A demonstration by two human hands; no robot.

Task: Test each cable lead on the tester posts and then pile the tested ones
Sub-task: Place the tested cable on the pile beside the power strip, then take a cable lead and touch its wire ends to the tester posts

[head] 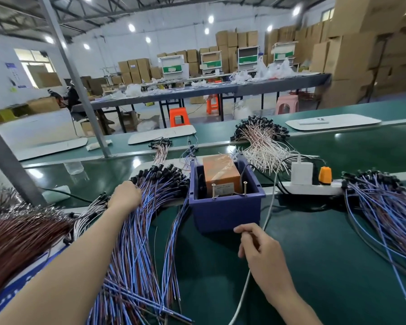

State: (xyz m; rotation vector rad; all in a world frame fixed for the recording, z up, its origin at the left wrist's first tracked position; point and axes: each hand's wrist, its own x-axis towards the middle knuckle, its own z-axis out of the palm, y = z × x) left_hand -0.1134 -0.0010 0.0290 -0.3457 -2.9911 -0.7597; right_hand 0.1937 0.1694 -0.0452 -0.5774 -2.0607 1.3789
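thin glossy blue leads [136, 242] fan under my left hand [126, 195], its grip hidden; my right hand [263, 252] curls near the metal posts [213, 191] in a square blue box [225, 214], hold unclear

A factory assembly hall: roof trusses [127, 10], stacked cartons [352, 57], long benches [279, 86] (plastic stools [178, 116] beside them), green belt [314, 254], heaped cable leads [136, 231].

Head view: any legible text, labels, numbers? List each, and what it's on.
No text can be read.
White label on the orange tester: print too small.
Blue band at lower left: white letters, cut off and blurred.
Wall posters: blurred.
Carton stickers: too small.
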